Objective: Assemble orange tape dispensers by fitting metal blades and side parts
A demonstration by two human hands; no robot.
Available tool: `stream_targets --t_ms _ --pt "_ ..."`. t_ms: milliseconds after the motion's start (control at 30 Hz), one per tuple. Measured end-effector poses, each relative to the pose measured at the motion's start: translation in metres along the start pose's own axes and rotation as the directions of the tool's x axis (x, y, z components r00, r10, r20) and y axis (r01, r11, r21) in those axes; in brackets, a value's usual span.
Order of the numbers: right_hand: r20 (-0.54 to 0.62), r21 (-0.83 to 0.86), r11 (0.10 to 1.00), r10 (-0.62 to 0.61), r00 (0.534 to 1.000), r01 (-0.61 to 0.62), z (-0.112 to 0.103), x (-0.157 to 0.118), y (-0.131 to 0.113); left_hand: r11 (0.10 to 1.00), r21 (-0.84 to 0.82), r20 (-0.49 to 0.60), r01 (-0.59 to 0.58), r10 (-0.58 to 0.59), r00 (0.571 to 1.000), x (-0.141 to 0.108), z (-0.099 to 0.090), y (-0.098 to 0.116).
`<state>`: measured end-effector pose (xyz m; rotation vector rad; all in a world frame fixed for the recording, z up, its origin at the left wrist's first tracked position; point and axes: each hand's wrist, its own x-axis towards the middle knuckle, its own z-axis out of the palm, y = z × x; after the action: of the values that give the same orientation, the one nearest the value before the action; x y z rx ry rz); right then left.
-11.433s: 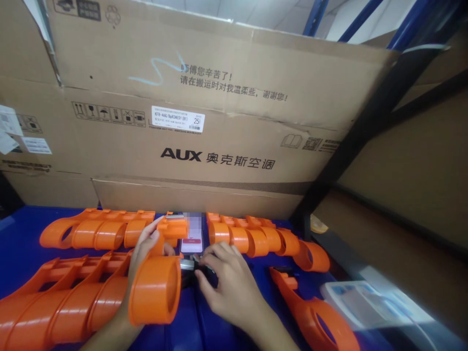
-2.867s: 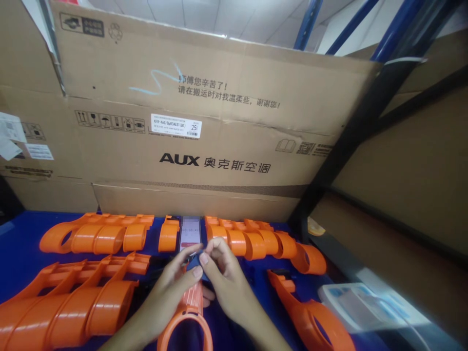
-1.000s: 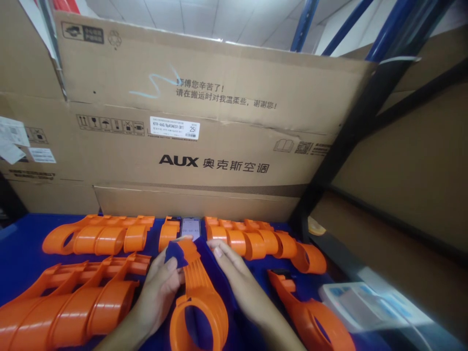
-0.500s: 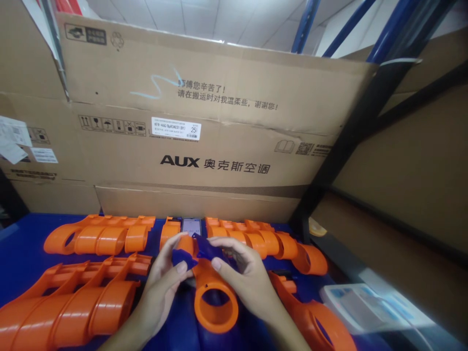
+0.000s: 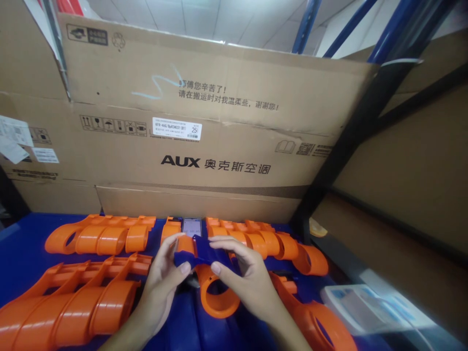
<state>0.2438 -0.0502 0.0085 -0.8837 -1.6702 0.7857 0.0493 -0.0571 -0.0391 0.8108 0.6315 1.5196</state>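
Between my two hands is an orange plastic part with a round ring at its near end. Dark blue, thin-looking pieces lie across its upper end; whether they are one piece or two I cannot tell. My left hand pinches the left side, its thumb on the blue material and its fingers behind the orange end. My right hand grips the right side, thumb just above the ring and fingers over the blue piece. The fingertips behind the part are hidden.
Rows of similar orange ringed parts lie on the blue table surface, left, back and right. A phone stands behind my hands. A white device sits at right. A cardboard wall and dark post bound the back.
The orange part has tilted, so its ring sits slightly higher and looks flatter. The blue material now lies more level across its upper end. Both hands keep their hold.
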Motion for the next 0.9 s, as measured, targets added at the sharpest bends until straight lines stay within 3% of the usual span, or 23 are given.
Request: stream_targets --t_ms 700,900 --pt "0.002 -0.075 0.997 0.010 1.000 -0.010 0.0022 -0.0025 -0.0001 1.000 0.018 -0.012 -0.018 0.019 1.000 -0.0017 0.0016 0.0024" --pt "0.092 -0.044 0.999 0.017 0.996 -0.013 0.0017 -0.0042 -0.0022 0.997 0.011 0.041 -0.070 0.070 0.997 -0.0036 0.0033 0.0067"
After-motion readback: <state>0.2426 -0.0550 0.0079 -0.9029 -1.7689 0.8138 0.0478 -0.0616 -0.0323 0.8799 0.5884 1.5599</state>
